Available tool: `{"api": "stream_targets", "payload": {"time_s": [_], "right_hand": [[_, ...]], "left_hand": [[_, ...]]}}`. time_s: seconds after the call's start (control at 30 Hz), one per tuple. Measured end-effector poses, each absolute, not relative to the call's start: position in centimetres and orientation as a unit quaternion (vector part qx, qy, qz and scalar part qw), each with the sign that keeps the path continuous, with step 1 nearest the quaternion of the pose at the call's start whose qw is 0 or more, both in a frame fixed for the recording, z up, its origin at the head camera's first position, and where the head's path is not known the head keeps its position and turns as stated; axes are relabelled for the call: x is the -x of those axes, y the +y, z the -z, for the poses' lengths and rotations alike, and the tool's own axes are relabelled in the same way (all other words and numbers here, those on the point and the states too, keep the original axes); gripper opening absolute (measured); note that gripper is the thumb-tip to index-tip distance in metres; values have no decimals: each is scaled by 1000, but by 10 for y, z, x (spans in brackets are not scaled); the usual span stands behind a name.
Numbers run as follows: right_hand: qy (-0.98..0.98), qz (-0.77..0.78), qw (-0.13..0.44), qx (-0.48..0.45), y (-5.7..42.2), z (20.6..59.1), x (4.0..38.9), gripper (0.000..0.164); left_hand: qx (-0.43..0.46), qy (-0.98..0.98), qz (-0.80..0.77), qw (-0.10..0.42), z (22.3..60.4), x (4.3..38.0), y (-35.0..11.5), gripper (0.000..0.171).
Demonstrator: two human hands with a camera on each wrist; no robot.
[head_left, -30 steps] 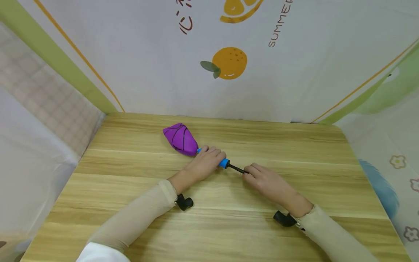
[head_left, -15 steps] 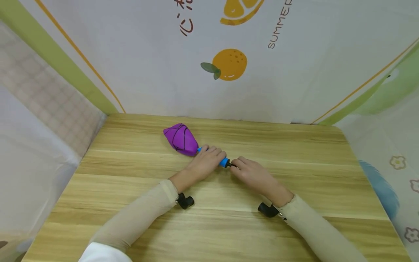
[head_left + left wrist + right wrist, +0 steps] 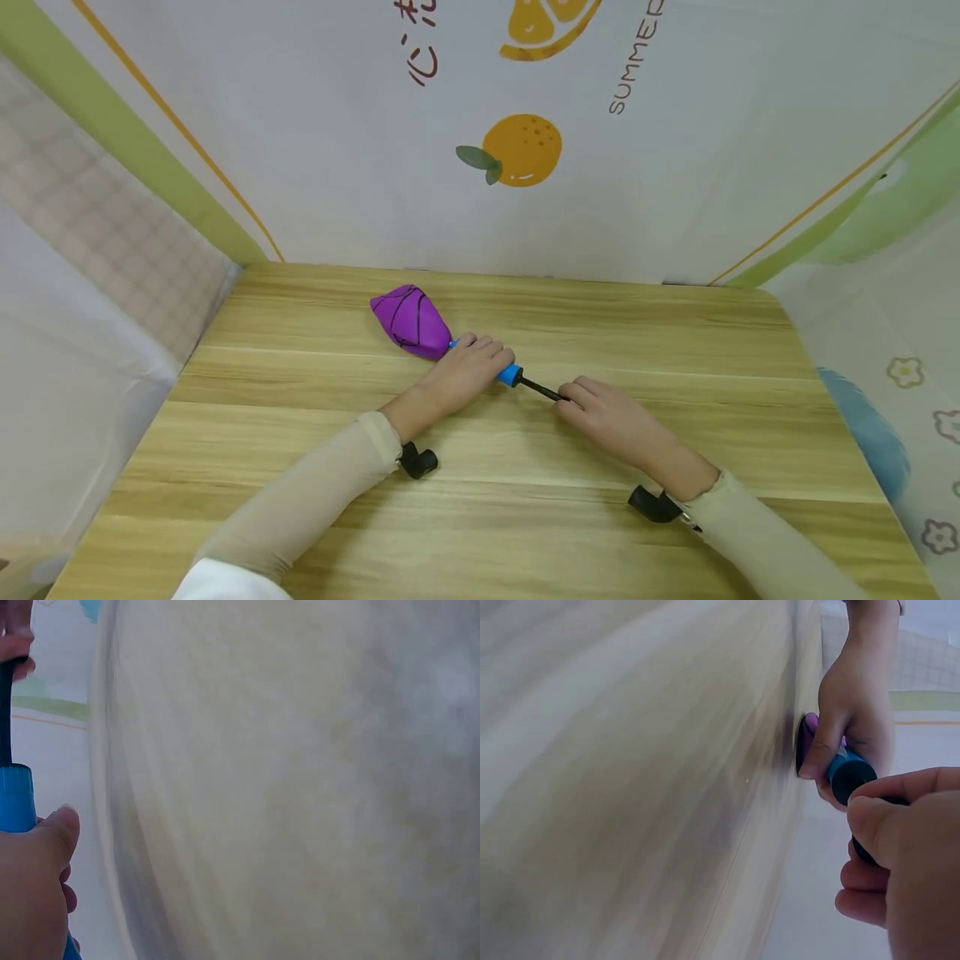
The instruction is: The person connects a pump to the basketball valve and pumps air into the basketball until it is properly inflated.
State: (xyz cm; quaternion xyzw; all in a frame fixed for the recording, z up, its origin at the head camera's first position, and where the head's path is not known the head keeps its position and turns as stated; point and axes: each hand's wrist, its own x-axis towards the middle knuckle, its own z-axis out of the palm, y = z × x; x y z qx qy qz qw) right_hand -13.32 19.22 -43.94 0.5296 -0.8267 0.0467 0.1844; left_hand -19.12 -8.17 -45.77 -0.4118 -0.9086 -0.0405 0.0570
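Tabletop (image 3: pixel 510 533), left hand (image 3: pixel 467 373) curled round blue pump (image 3: pixel 511 375), right hand (image 3: pixel 613 423) round handle (image 3: pixel 863 852)

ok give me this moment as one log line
left hand: grips blue pump; right hand: grips outer end of black rod; black rod: extended; purple balloon: at pump's tip

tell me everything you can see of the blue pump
The pump has a blue barrel, plastic by its look, with a black end cap. A slim black rod sticks out of the cap. The left hand grips the barrel, hiding its middle; the right hand holds the rod's outer end. The narrow blue tip reaches a purple balloon-like thing. The pump slants over the wooden table; contact with it is unclear.
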Motion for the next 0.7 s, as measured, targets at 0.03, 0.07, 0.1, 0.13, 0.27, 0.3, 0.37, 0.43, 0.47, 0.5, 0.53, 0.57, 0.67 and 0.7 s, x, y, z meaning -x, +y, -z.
{"api": "stream_targets", "payload": {"time_s": [0.03, 0.07, 0.1, 0.13, 0.27, 0.3, 0.37, 0.43, 0.47, 0.5, 0.53, 0.57, 0.67, 0.7], "right_hand": [[-826, -50, 186, -529, 196, 439, 130, 33], [-826, -50, 188, -528, 199, 439, 128, 43], [-827, -49, 191, -527, 202, 438, 125, 51], [-827, -48, 193, -525, 205, 437, 122, 55], [-831, -43, 197, -518, 214, 433, 115, 59], [-832, -43, 197, -517, 215, 432, 114, 59], [-832, -44, 199, -516, 216, 433, 113, 58], [-832, -45, 199, -515, 217, 434, 114, 57], [-833, -43, 200, -514, 216, 435, 114, 58], [-834, -41, 201, -512, 215, 435, 115, 58], [-835, -40, 200, -510, 214, 436, 115, 58], [-837, -38, 199, -508, 213, 436, 116, 59], [-844, -30, 189, -502, 205, 436, 121, 59], [-845, -27, 184, -501, 202, 436, 122, 57]], "left_hand": [[412, -908, 42, 57, 458, 191, -82, 12], [412, -909, 42, 56, 458, 191, -82, 12], [412, -908, 42, 57, 458, 191, -82, 12], [413, -908, 42, 57, 458, 191, -83, 11], [412, -909, 38, 59, 459, 192, -83, 11], [412, -908, 39, 57, 459, 192, -83, 12], [411, -909, 39, 51, 460, 192, -84, 12], [411, -910, 40, 44, 460, 192, -84, 13], [411, -910, 43, 40, 460, 192, -84, 13], [410, -910, 46, 38, 460, 192, -83, 13], [410, -910, 47, 37, 459, 192, -83, 14], [409, -911, 49, 37, 459, 191, -82, 14], [405, -912, 52, 40, 457, 191, -80, 14], [404, -912, 51, 41, 457, 191, -80, 15]]}}
